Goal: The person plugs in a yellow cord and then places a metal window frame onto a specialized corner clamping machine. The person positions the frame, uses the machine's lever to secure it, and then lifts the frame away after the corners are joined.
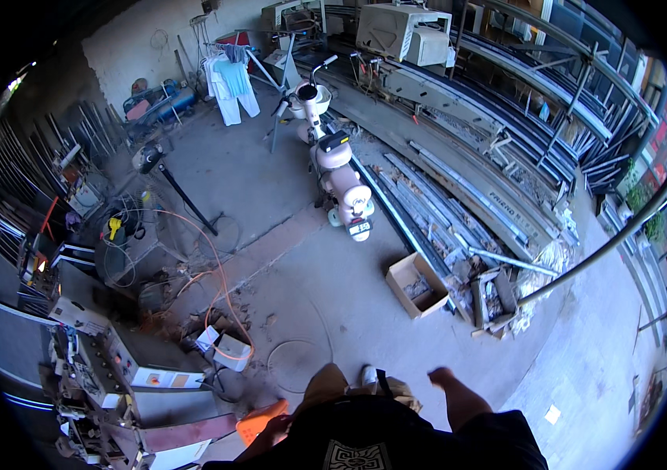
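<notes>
My left hand (275, 430) hangs low by my left hip, closed against the edge of a bright orange, flat-sided object (260, 421). My arm and body cover part of that object, and its exact kind does not show. Out to my right, my right hand (442, 378) is held away from the body with the forearm angled forward. Nothing shows in it, and its fingers are too small and turned away to read. An open cardboard box (416, 286) with scraps inside is the nearest thing ahead of that hand.
A pale electric scooter (341, 176) stands ahead, beside long stacked metal profiles (459, 204). Grey machine cabinets (149, 364) line the left. An orange hose (224, 286) curls over the concrete floor. Clothes (230, 82) hang at the back. A curved bar (607, 243) crosses at right.
</notes>
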`<state>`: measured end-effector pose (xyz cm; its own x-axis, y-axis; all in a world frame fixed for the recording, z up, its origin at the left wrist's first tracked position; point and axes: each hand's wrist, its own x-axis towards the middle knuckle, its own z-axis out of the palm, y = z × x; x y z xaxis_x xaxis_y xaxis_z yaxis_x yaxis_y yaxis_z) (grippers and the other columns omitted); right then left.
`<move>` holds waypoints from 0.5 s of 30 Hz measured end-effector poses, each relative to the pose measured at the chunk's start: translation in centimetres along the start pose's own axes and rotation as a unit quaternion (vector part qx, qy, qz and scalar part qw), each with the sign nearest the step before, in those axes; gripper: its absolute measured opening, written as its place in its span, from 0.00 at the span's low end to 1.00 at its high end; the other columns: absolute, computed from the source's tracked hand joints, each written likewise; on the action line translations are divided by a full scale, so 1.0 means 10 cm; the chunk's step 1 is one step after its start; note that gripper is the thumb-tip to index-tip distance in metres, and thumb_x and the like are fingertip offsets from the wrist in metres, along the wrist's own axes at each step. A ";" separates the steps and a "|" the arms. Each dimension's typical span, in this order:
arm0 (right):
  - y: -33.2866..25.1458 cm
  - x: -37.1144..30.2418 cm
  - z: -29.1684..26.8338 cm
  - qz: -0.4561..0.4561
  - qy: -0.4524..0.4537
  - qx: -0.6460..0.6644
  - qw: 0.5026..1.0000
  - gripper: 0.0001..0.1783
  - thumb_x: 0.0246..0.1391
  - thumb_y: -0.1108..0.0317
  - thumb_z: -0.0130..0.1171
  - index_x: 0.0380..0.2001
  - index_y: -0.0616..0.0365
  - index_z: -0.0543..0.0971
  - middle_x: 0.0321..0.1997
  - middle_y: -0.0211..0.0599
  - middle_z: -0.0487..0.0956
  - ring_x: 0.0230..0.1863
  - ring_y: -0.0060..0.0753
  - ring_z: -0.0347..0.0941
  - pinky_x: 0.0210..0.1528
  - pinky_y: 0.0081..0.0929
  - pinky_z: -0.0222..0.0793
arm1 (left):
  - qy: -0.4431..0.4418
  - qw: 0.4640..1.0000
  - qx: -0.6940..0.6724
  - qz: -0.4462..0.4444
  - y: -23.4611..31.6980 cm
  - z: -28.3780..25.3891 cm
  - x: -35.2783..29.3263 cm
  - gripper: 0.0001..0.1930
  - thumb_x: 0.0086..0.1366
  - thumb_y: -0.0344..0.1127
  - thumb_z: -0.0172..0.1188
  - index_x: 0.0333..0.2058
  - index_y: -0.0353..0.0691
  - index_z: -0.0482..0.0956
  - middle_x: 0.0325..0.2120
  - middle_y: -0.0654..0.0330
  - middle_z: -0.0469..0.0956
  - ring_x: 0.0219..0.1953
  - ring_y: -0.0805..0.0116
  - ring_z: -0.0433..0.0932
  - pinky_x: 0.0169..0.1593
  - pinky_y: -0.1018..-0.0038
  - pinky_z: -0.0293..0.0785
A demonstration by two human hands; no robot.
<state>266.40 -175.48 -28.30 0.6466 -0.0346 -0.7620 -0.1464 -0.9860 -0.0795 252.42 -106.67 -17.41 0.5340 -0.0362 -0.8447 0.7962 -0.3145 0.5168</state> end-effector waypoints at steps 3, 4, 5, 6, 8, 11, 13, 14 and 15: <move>-0.91 0.74 -1.76 -0.084 0.165 -0.028 0.982 0.24 0.78 0.53 0.51 0.55 0.54 0.90 0.62 0.53 0.89 0.64 0.60 0.86 0.67 0.55 0.82 | 0.027 1.000 -0.008 0.003 0.63 -0.12 0.36 0.14 0.77 0.36 0.61 0.54 0.38 0.86 0.51 0.51 0.88 0.54 0.61 0.88 0.50 0.62 0.86; -0.89 0.75 -2.22 -0.086 0.261 0.066 0.959 0.17 0.75 0.60 0.56 0.49 0.54 0.91 0.57 0.49 0.91 0.59 0.58 0.88 0.60 0.57 0.86 | 0.026 1.000 -0.009 0.006 0.79 -0.15 0.52 0.14 0.77 0.36 0.61 0.54 0.38 0.86 0.51 0.51 0.88 0.55 0.61 0.88 0.50 0.62 0.86; -1.26 0.77 -2.80 -0.143 0.243 -0.069 0.957 0.12 0.70 0.62 0.60 0.45 0.52 0.90 0.51 0.46 0.91 0.55 0.54 0.89 0.55 0.55 0.87 | 0.031 0.999 -0.008 0.001 0.88 -0.21 0.65 0.14 0.77 0.36 0.61 0.54 0.38 0.86 0.51 0.51 0.88 0.55 0.61 0.88 0.50 0.62 0.86; -1.43 0.88 -3.17 -0.165 0.235 -0.051 0.956 0.12 0.68 0.61 0.60 0.44 0.52 0.89 0.49 0.43 0.89 0.52 0.53 0.89 0.55 0.52 0.88 | 0.023 1.000 -0.002 0.000 1.04 -0.27 0.83 0.14 0.77 0.36 0.61 0.55 0.38 0.86 0.51 0.51 0.88 0.55 0.61 0.88 0.50 0.62 0.86; -1.67 1.24 -3.35 -0.165 0.255 -0.025 0.952 0.12 0.69 0.60 0.60 0.45 0.52 0.87 0.51 0.43 0.89 0.53 0.52 0.89 0.55 0.50 0.88 | -0.006 0.999 0.032 0.010 1.44 -0.49 1.23 0.14 0.77 0.37 0.61 0.55 0.38 0.86 0.52 0.51 0.88 0.55 0.61 0.88 0.49 0.62 0.86; -1.91 1.71 -3.46 -0.291 0.224 0.045 0.929 0.12 0.71 0.58 0.58 0.48 0.51 0.83 0.53 0.42 0.87 0.56 0.53 0.86 0.56 0.47 0.87 | -0.029 0.993 0.108 0.039 1.98 -0.92 1.86 0.14 0.77 0.37 0.61 0.55 0.38 0.86 0.52 0.51 0.88 0.56 0.61 0.88 0.49 0.61 0.86; -1.67 2.37 -3.01 -0.248 0.194 -0.085 0.946 0.05 0.73 0.65 0.55 0.43 0.50 0.80 0.51 0.42 0.86 0.55 0.52 0.86 0.51 0.50 0.88 | -0.056 0.979 0.176 0.087 2.47 -1.20 2.33 0.14 0.77 0.37 0.61 0.55 0.38 0.86 0.52 0.51 0.88 0.56 0.61 0.88 0.49 0.61 0.86; -1.77 2.50 -2.96 -0.251 0.128 -0.207 0.937 0.09 0.73 0.64 0.54 0.44 0.49 0.83 0.48 0.45 0.86 0.54 0.54 0.87 0.48 0.52 0.88 | -0.058 0.971 0.209 0.106 2.62 -1.41 2.50 0.14 0.77 0.37 0.61 0.55 0.38 0.86 0.53 0.51 0.88 0.57 0.61 0.88 0.49 0.61 0.86; -2.09 2.33 -3.19 -0.250 0.052 -0.224 0.940 0.16 0.75 0.57 0.54 0.42 0.49 0.88 0.44 0.47 0.88 0.49 0.55 0.88 0.46 0.57 0.86 | -0.045 0.958 0.252 0.126 2.74 -1.67 2.59 0.14 0.77 0.37 0.61 0.55 0.38 0.86 0.53 0.51 0.88 0.57 0.61 0.88 0.49 0.61 0.86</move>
<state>308.43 -160.84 -23.87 0.6237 0.4593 -0.6325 0.5108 -0.8520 -0.1150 292.84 -100.42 -22.82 0.6459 -0.2455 -0.7229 0.3949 -0.7029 0.5916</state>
